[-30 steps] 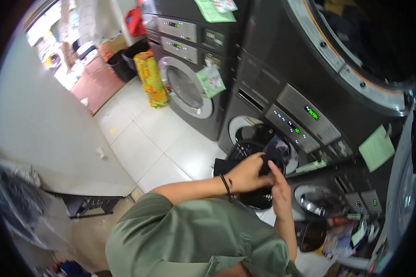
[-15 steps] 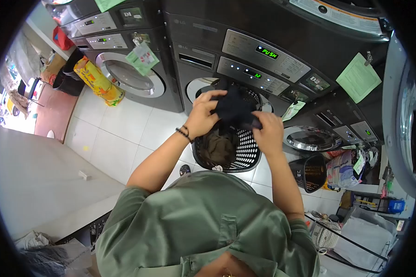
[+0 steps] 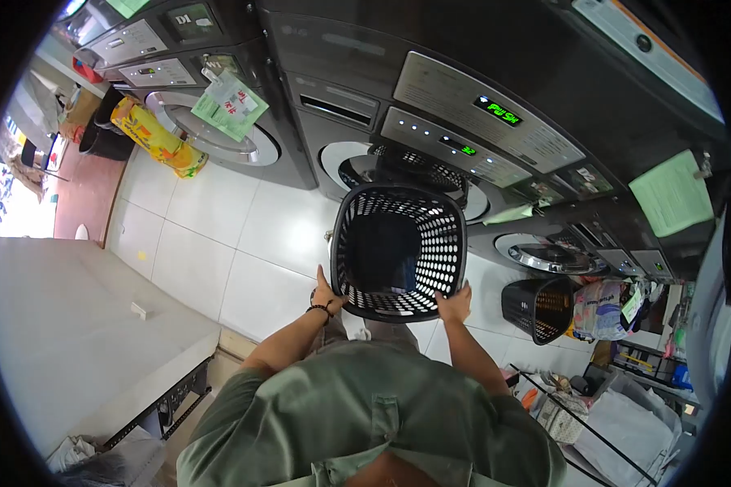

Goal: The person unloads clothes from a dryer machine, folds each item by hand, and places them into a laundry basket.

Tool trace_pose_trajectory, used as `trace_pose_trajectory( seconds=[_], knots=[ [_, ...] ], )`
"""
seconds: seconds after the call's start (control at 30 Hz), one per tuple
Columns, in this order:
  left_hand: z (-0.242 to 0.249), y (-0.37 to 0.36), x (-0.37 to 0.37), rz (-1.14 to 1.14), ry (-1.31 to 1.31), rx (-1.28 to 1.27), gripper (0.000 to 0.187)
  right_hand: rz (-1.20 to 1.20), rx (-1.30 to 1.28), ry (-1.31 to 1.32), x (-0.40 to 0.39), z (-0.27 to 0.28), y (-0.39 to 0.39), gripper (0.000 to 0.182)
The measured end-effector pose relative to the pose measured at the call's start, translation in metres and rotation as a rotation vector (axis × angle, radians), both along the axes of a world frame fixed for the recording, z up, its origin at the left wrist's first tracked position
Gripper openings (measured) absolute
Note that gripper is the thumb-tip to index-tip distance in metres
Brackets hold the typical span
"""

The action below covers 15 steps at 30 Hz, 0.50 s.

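The black basket [image 3: 341,243] we hold is a rounded square, its plastic walls pierced with rows of oval holes and its mouth turned up towards us; its inside is very dark at the bottom, and we cannot tell whether any cloth lies there. Our left hand [image 3: 326,297] grasps its near-left corner and our right hand [image 3: 455,304] its near-right corner, so that it sits right in front of our body; whether its base touches the tiles is hidden. White floor tiles [image 3: 276,235] spread out to the basket's left. Just beyond it stands a dark stacked machine [image 3: 337,65], with a green-lit upper display [image 3: 497,111] and a lower display [image 3: 458,146] reading 32. Farther left of the basket a yellow bag [image 3: 154,138] leans near another machine, whose door has a green slip [image 3: 231,105] in front of it. To the basket's right lies a second black basket [image 3: 518,304], tipped, beside a filled plastic bag [image 3: 599,308]. Half a second ago both our hands held dark cloth above the basket, and a brown garment showed inside; now they grip the basket itself, and that garment has gone from view.
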<state>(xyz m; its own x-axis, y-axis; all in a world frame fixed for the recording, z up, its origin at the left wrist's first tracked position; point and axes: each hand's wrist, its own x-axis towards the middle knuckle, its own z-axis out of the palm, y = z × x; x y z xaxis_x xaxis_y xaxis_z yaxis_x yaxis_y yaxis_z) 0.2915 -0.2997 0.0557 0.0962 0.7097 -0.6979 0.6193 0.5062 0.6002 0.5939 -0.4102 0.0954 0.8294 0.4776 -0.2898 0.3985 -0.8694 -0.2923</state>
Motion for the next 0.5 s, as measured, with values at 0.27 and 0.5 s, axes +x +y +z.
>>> trace_pose_trajectory(
  seconds=[0.27, 0.5],
  knots=[
    [-0.033, 0.026, -0.076, 0.602, -0.571, -0.302, 0.053, 0.138, -0.023, 0.403, -0.012, -0.006, 0.035, 0.054],
    [0.014, 0.009, -0.232, 0.918, -0.579, -0.261, 0.056, 0.552, 0.208, 0.512, -0.143, 0.015, 0.143, 0.055]
  ],
)
